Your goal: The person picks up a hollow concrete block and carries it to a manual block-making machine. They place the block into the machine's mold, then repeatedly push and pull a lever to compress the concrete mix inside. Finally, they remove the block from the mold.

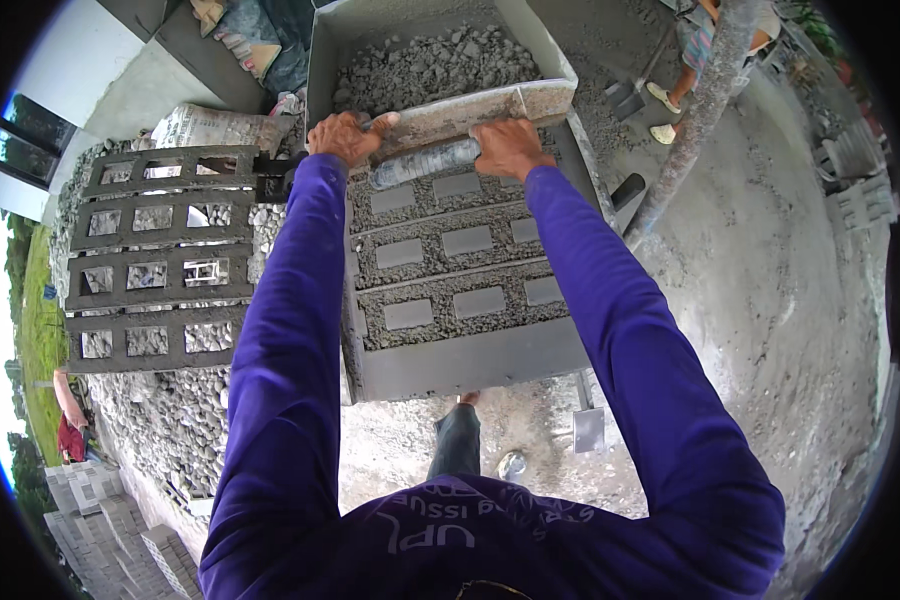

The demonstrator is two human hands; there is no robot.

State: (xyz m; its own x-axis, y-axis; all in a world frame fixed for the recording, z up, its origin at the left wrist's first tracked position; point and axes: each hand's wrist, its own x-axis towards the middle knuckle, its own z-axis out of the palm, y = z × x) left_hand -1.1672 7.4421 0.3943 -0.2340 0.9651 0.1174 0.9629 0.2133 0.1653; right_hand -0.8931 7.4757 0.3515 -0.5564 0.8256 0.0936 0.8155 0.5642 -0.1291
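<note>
A flat, mortar-caked scraper board (470, 112) lies crosswise over the far end of the grey block mould (450, 360), tilted slightly, right end farther. The mould's three rows hold damp grey concrete mix around rectangular cores; loose mix is heaped beyond the board.

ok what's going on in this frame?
A person in purple long sleeves stands over a grey block mould packed with damp concrete mix. The left hand and right hand grip the two ends of a mortar-caked board, held across the far end of the mould near the heap of loose mix. Freshly formed hollow blocks lie in a row to the left, on gravel. Another person's feet show at the top right.
</note>
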